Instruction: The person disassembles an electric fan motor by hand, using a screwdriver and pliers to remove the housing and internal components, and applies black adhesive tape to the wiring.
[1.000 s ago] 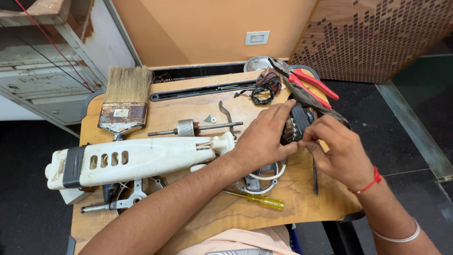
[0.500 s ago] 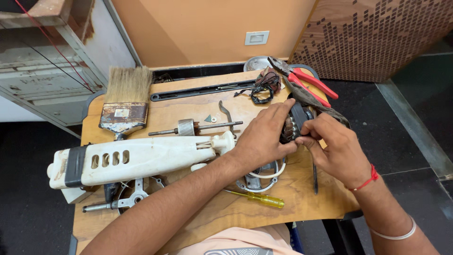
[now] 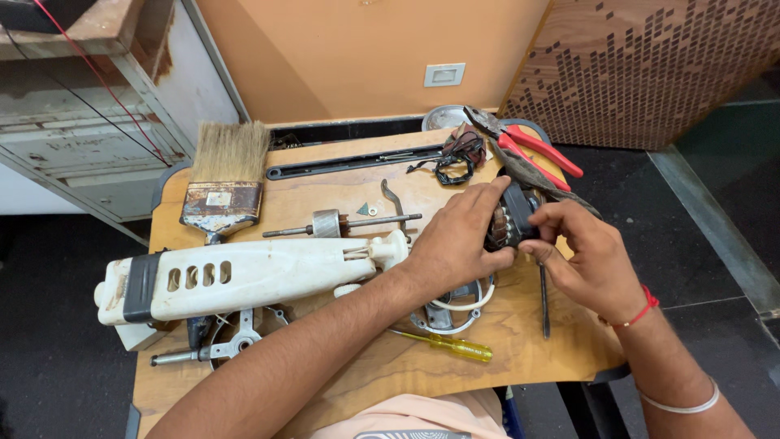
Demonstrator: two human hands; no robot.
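I judge the strip-down well along: white housing (image 3: 244, 276) and rotor shaft (image 3: 333, 225) lie apart on the tabletop (image 3: 520, 358). My left hand (image 3: 455, 240) and right hand (image 3: 589, 260) each keep a clamped grip on the dark motor stator (image 3: 510, 219), held just above it, with reassembly left.

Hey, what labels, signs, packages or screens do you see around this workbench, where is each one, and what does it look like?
Label on the paintbrush: small pale rectangle on the rusty metal band, left part of the table.
Wall plate: pale rectangular plate on the orange wall behind the table; no writing can be made out.
Faint marks on the grey cabinet at far left, too blurred to tell.
No packages or screens show.
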